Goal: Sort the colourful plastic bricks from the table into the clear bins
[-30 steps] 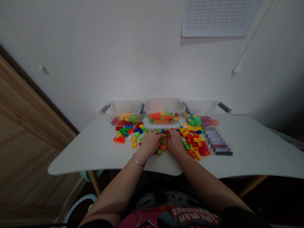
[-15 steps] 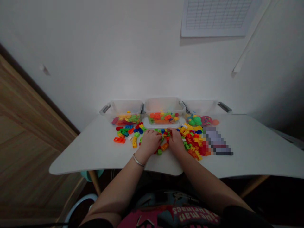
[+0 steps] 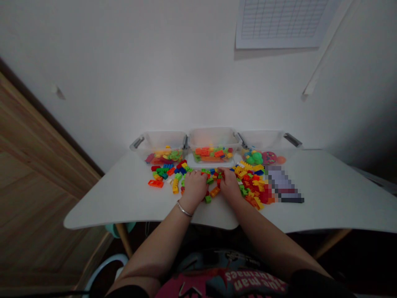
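My left hand (image 3: 196,187) rests among loose toy building bricks on the table, its fingers curled downward; whatever lies under them is hidden. A green brick (image 3: 210,181) sits by its fingertips. To the right of it, my right hand (image 3: 229,185) is closed, with the fingers bent in at the pile's edge; I cannot make out what they hold. Between the two hands lie an orange brick (image 3: 214,191) and, nearer to me, a green brick (image 3: 208,199). A heap of yellow, red and orange bricks (image 3: 252,182) spreads right of my right hand.
Three clear plastic bins stand along the wall: the left bin (image 3: 166,138) and middle bin (image 3: 214,134) hold bricks, the right bin (image 3: 263,138) round toys. A pixelated flat object (image 3: 283,184) lies on the white table (image 3: 328,198). More bricks (image 3: 163,173) are scattered at left.
My left hand has shifted slightly left, a little away from the green brick near its fingertips. My right hand has stayed almost in place.
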{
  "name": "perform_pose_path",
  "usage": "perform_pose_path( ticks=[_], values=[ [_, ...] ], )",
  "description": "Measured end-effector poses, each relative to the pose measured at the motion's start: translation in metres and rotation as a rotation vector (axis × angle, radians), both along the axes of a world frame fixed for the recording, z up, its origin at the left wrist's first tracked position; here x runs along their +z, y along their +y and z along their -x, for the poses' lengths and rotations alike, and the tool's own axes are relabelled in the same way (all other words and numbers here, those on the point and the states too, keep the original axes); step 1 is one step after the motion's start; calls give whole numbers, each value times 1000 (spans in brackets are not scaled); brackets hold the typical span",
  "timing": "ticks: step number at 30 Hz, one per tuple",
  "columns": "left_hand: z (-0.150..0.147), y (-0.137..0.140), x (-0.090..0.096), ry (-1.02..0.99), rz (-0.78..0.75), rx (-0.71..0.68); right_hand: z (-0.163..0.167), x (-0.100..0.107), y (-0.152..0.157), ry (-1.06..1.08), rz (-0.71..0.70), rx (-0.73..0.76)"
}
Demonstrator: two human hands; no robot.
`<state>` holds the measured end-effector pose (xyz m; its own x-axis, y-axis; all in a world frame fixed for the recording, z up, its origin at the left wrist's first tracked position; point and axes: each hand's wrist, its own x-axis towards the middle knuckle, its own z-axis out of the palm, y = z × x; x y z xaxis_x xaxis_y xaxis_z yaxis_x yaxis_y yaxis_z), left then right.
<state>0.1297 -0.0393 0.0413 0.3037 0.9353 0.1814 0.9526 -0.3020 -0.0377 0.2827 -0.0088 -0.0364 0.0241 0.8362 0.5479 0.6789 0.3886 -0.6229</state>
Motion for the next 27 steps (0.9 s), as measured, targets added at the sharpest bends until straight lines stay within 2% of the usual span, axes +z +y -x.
perform_pose_path(
  ticks=[7,20,24,27],
  values=[
    [4,4,-1,9,8,-28,-1,2,-1,-10,32,2],
    [14,4,-2,-12,-19,-56,0,1,-1,-15,2,8],
    [17,10,0,-194,-3,-31,0,2,-2,-16,9,12],
    [21,22,6,-533,51,36,1,4,-3,-18,21,17]
  ],
)
